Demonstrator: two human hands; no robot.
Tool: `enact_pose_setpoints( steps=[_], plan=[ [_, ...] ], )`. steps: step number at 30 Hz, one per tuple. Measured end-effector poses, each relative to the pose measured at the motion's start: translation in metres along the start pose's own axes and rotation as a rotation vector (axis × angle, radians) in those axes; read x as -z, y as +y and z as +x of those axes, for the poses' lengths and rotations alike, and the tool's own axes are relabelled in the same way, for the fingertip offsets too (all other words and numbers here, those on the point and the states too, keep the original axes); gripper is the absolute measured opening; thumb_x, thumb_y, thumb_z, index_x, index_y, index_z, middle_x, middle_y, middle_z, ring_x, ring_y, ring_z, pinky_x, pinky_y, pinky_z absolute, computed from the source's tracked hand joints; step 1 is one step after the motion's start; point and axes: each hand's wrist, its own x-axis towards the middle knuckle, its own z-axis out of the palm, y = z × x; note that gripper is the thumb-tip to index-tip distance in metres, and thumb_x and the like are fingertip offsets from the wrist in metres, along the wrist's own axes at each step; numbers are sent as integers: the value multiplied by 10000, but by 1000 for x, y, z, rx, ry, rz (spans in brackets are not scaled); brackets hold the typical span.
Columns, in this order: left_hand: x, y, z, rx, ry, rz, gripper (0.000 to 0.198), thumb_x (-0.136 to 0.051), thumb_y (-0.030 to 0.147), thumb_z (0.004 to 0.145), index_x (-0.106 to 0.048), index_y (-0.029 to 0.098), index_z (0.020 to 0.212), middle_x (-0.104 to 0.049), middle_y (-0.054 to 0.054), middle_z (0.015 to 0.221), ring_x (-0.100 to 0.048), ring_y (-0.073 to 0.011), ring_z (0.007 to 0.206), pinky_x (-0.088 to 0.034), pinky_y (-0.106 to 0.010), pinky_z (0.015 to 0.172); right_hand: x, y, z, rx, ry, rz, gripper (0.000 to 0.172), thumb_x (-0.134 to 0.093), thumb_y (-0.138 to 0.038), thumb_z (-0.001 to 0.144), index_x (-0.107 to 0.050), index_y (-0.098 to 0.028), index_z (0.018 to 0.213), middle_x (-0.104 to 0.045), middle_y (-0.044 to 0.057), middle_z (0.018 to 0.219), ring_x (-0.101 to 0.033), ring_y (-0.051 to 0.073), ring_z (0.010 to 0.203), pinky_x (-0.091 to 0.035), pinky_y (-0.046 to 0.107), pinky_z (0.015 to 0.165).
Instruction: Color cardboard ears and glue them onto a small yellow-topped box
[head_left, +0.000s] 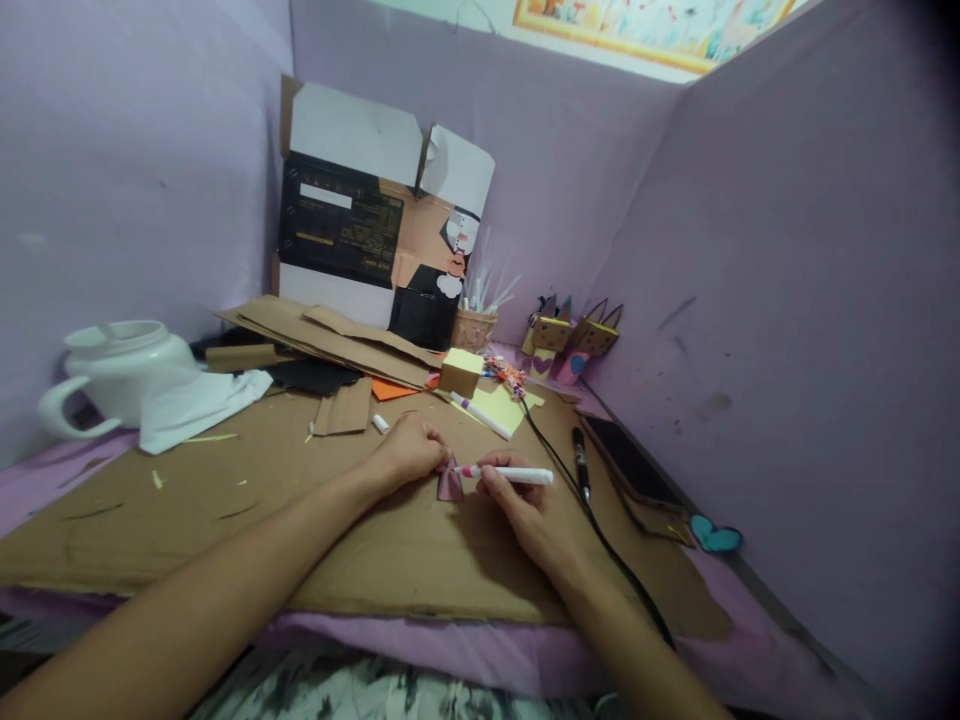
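My right hand [517, 500] is closed around a white marker [529, 476] with a magenta collar, its tip pointing left. The tip meets a small purple-coloured cutout [450, 484], roughly cone-shaped, lying on the cardboard sheet [360, 560]. My left hand [412, 450] pinches the top edge of this cutout with its fingertips. Just beyond the left hand lies a white marker cap [381, 424]. A second marker [480, 414], white with a purple band, rests on yellow paper [517, 408] behind the hands.
At left stands a white teapot [142, 365] beside a white cloth [202, 405]. Cardboard pieces [337, 345] lie stacked behind. On the right are a black pen [580, 460], a cable [559, 470], a phone [630, 460] and a blue heart [716, 536]. Animal-eared figures [551, 335] stand near the wall.
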Motion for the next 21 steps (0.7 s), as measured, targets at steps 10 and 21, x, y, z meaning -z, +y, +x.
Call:
enact_pose_setpoints(
  steps=[10,21],
  plan=[
    [-2,-6,4,-5,-4,23,145,-536,175,568,-667,114,557,-547,4,446,-422,-89,416,-309,-201,409,0,4,0,-14,-33,3,288,-529,-417,804,-602,-147,737,-516,-12,544,-439,111,498,-306,214,464],
    [-1,-3,3,-4,-1,20,138,-526,163,563,-655,117,546,-521,13,422,-406,-85,404,-294,-199,400,-2,0,0,32,-68,-58,266,-526,-395,808,-643,-158,830,-557,-3,596,-466,119,534,-337,212,481]
  ],
)
